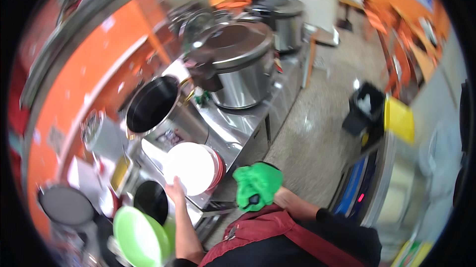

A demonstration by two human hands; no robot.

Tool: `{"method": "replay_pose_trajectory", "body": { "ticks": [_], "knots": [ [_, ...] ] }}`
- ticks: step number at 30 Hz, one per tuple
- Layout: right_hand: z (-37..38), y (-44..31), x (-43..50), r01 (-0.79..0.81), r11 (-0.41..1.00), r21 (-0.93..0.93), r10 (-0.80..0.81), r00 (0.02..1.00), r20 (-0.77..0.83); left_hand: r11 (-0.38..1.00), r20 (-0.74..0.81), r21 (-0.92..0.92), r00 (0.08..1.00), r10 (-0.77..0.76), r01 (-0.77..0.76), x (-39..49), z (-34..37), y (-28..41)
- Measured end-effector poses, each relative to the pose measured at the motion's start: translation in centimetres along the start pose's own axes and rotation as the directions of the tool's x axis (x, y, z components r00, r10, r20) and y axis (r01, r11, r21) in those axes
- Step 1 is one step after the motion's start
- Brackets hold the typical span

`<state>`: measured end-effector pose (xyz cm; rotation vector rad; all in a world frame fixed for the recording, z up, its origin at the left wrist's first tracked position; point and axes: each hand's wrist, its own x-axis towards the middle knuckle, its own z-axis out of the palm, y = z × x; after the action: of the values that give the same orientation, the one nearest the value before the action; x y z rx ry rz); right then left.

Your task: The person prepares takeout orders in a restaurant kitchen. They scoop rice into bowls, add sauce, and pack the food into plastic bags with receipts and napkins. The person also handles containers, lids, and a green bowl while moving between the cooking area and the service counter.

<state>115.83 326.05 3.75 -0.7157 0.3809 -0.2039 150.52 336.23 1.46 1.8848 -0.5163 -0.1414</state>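
Observation:
My left hand (pixel 177 190) grips the lower left edge of a round white plate (pixel 191 168), its thumb lying over the rim. Red-edged dishes (pixel 220 172) show in a stack under or just behind that plate; whether they touch it, I cannot tell. At the right, a bunched green cloth (pixel 260 183) covers most of my right hand (pixel 281 193), which holds it in front of my dark red apron (pixel 256 226). Beyond the plate stands a tall steel pot (pixel 191 122) with a dark inside, on the steel counter (pixel 238 129).
A large lidded steel cooker (pixel 241 81) stands further along the counter, with another lidded one (pixel 288 25) behind. A light green bowl (pixel 139 237) and a dark pan (pixel 67 205) lie at the lower left. Across the floor (pixel 305 125) is a black bin (pixel 357 118).

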Motion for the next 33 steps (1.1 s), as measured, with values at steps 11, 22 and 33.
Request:
{"method": "replay_pose_trajectory", "body": {
  "ticks": [11,22,33],
  "knots": [
    [-7.2,-10.8,-0.4,-0.225,0.970,-0.094,0.154,0.864,-0.479,0.855,-0.064,-0.111,0.855,-0.515,0.507,-0.9,3.3,-2.2],
    [-9.0,-11.3,11.6,-0.521,0.835,-0.176,0.384,0.782,-0.490,0.334,0.386,-0.320,0.444,-0.809,0.887,-7.8,3.8,0.5],
    [-1.2,-8.0,21.7,-0.556,0.579,-0.596,0.628,0.771,-0.109,0.097,0.398,-0.596,0.398,-0.826,0.797,-12.5,-1.3,6.4]
  ]
}}
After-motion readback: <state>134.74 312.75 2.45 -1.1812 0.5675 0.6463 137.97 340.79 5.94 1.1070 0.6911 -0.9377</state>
